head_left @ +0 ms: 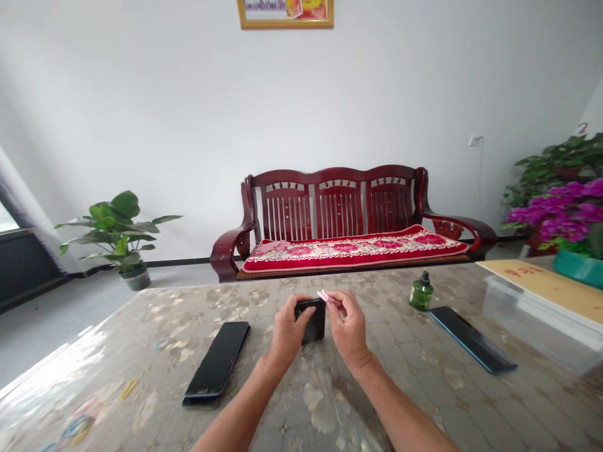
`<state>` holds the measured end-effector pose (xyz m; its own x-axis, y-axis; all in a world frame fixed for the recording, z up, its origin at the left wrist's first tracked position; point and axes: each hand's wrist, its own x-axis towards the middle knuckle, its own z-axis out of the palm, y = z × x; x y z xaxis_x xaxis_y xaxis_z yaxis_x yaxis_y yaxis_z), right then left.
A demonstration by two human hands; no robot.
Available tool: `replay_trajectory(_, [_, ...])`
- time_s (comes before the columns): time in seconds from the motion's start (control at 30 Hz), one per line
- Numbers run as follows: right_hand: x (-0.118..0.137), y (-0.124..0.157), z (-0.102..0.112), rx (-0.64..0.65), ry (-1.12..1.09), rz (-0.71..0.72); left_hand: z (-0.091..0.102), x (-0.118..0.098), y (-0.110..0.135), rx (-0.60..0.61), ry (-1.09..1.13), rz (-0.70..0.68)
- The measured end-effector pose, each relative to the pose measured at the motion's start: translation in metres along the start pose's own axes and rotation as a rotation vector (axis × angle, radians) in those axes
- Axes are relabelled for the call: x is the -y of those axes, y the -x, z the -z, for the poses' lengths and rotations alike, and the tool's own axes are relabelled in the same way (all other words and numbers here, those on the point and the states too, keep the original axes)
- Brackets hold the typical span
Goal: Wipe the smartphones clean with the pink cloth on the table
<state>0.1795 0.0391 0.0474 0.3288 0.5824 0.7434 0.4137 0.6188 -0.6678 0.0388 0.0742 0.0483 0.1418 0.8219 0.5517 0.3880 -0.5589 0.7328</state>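
My left hand [286,331] grips a dark, phone-like slab [316,321] held upright, its thumb lying across the near face. Beside it, my right hand [347,328] pinches a small pale pink piece [324,295] at the slab's top right corner. That piece has thin light tips; its exact kind is too small to make out, and I cannot tell if it touches the slab. Left of my hands, a black smartphone [217,362] lies on the table. Another phone with a blue edge [473,339] rests to the right, near a small green bottle [421,292] with a dark cap.
Several coloured rubber bands [78,429] lie at the near left of the patterned table [264,414]. At the right are a clear plastic box [532,320], a tan folder [541,285] and purple flowers [565,210]. A wooden bench [339,207] stands beyond the table.
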Motion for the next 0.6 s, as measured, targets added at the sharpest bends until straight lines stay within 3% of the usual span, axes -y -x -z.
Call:
replay_trajectory(0.2, [-0.005,0.006,-0.006,-0.034,-0.006,-0.072,0.031,-0.029,-0.021,0.291,-0.483,-0.199])
replay_trajectory(0.3, [-0.014,0.016,-0.010,-0.040,0.008,-0.146,0.037,-0.037,-0.021,0.374,-0.585,-0.228])
replay_trajectory(0.47, [-0.022,0.027,-0.011,0.033,0.066,-0.140,0.033,-0.023,-0.001,0.169,-0.451,-0.185])
replay_trajectory(0.6, [-0.007,0.020,-0.010,0.065,0.109,-0.013,0.020,0.001,0.021,-0.070,-0.262,-0.101])
